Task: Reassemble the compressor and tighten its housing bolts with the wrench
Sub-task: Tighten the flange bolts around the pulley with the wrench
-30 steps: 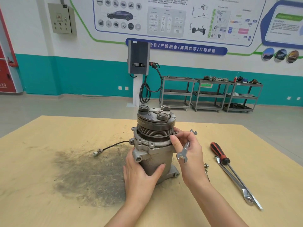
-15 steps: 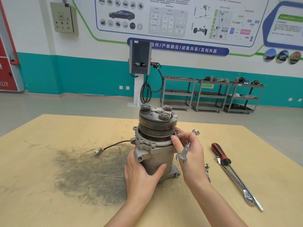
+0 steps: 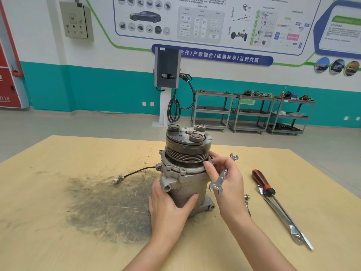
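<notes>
- Grey cast-metal compressor with dark grooved pulley on top (image 3: 185, 173) stands upright near middle of pale plywood tabletop (image 3: 58, 192), just right of a dark sooty smear (image 3: 109, 208).
- Left hand (image 3: 168, 208) wraps the lower housing from the near side, thumb across the front, fingers curled round the left wall; gripping it.
- Right hand (image 3: 228, 182) holds a small silver double open-end wrench (image 3: 222, 176) slanted across the palm, both wrench ends free of the compressor; fingertips at the housing flange beside the pulley, on what looks like a bolt, too small to confirm.
- Thin black cable with small metal plug (image 3: 125, 178) runs left from the housing.
- Red-and-black handled screwdriver (image 3: 262, 182) and long silver wrench (image 3: 283, 218) lie on the table, right, overlapping.
- Loose silver bolt (image 3: 247, 196) just beside right wrist.
- Grey shelf carts (image 3: 252, 112) at the teal wall behind.
</notes>
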A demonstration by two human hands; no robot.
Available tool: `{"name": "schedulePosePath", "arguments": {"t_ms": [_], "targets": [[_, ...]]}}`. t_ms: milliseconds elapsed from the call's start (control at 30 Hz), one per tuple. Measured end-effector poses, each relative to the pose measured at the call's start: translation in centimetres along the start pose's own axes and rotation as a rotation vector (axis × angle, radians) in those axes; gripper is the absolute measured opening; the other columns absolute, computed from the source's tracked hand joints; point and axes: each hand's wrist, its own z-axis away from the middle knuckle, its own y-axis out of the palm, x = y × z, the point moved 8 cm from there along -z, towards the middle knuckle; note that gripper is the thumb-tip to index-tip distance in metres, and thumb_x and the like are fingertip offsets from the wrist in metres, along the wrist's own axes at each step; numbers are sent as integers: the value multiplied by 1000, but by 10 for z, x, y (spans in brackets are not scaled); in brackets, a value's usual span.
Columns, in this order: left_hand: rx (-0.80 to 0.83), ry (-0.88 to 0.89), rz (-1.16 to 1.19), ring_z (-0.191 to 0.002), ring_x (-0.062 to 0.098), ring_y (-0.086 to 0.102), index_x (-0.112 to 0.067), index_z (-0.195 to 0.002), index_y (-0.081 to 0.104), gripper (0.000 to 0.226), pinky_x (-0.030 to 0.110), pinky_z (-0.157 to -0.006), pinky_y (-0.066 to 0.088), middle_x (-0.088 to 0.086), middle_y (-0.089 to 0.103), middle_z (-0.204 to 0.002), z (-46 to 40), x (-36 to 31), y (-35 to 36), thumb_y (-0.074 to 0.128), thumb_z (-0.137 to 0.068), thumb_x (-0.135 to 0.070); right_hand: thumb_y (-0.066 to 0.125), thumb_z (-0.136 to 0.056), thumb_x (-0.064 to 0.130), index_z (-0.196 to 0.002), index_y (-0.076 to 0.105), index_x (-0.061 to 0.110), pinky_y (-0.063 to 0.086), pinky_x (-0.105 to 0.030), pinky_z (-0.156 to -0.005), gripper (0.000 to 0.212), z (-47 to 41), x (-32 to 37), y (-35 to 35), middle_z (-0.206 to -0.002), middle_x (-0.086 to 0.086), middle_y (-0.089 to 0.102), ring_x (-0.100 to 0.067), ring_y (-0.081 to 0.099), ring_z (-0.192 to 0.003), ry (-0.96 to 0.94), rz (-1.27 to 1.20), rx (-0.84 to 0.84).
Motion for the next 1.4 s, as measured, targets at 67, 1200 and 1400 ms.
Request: {"name": "schedulePosePath", "arguments": {"t_ms": [67,1200,1400], "targets": [[3,-2,2,-139,20,36,-15,-146,34,103,51,-116,29,0,39,-145,0,0,0,71,-63,-62,66,-77,37,-95,62,16,46,-39,-105,28,1,0,0,-122,8,66,-5,59,-117,-3,-11,7],[9,-18,6,-138,22,37,-15,-144,35,100,51,-114,32,1,40,-143,1,0,0,70,-63,-63,63,-86,38,-100,67,21,46,-30,-103,22,2,-8,1,-127,6,63,-2,57,-119,-15,-59,25],[10,-12,6,-140,22,35,-14,-146,33,101,51,-115,31,2,39,-144,1,0,-1,71,-64,-61,62,-92,30,-97,67,23,46,-30,-103,10,0,-11,2,-127,4,63,-2,56,-119,-9,-52,12]]}}
